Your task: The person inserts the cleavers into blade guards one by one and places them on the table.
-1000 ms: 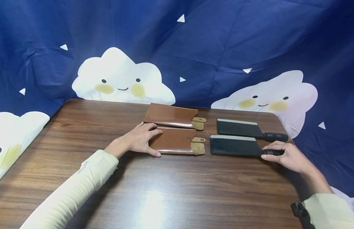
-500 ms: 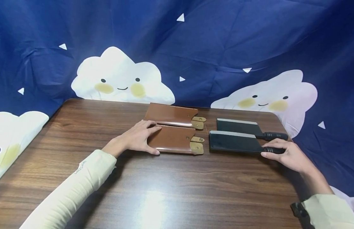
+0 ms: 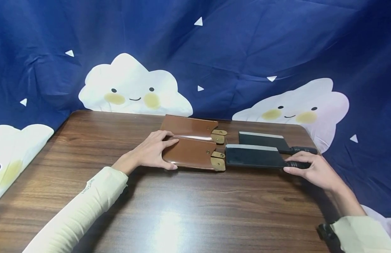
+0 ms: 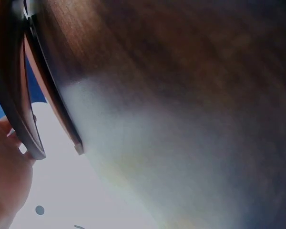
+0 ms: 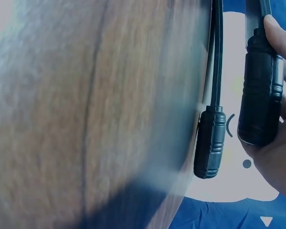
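My left hand (image 3: 152,151) grips the closed end of the near brown leather knife sheath (image 3: 189,153), thumb at its front edge and fingers at its back edge. In the left wrist view that sheath (image 4: 9,81) is raised off the table. The black handle of the near cleaver (image 3: 253,156) is held by my right hand (image 3: 315,170). Its dark blade with a pale upper edge points left, and its front end is right at the sheath's tan-tabbed mouth. Whether the blade touches the sheath I cannot tell. The right wrist view shows the cleaver's handle (image 5: 261,90) lifted.
A second brown sheath (image 3: 189,127) lies just behind the near one. Behind the held cleaver lies another cleaver (image 3: 262,140), its handle toward the right. All are on a brown wooden table (image 3: 195,218). A blue curtain (image 3: 214,52) with smiling clouds hangs behind the table.
My right hand has raised the near cleaver and brought it left to the sheath's mouth. My left hand has lifted the near sheath's closed end slightly.
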Demonstrator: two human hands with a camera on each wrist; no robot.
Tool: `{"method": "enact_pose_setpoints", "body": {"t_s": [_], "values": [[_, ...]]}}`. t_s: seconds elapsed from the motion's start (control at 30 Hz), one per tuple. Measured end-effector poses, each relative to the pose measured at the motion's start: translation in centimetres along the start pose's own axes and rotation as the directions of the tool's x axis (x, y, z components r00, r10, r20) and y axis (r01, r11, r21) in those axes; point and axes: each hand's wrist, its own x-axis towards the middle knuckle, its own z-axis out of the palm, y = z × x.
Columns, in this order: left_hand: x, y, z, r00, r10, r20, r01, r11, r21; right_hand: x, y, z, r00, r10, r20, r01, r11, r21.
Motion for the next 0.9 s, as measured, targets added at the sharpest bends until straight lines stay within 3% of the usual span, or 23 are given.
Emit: {"method": "enact_pose_setpoints", "body": {"t_s": [0.2, 0.53, 0.9], "values": [[0.0, 0.0, 0.0, 0.999, 0.018, -0.040, -0.019, 1.000, -0.018, 0.1, -0.1, 0.2, 1.000, -0.021, 0.013, 0.021, 1.000, 0.011], [0.1, 0.1, -0.3, 0.993, 0.045, -0.105, -0.047, 0.999, -0.020, 0.1, -0.9, 0.5, 0.998, 0.061, 0.033, -0.062, 0.998, 0.025], [0.3, 0.5, -0.4, 0.980, 0.075, -0.183, -0.077, 0.997, -0.003, 0.5, -1.5, 1.0, 0.999, 0.045, 0.030, -0.048, 0.996, 0.071]]}}
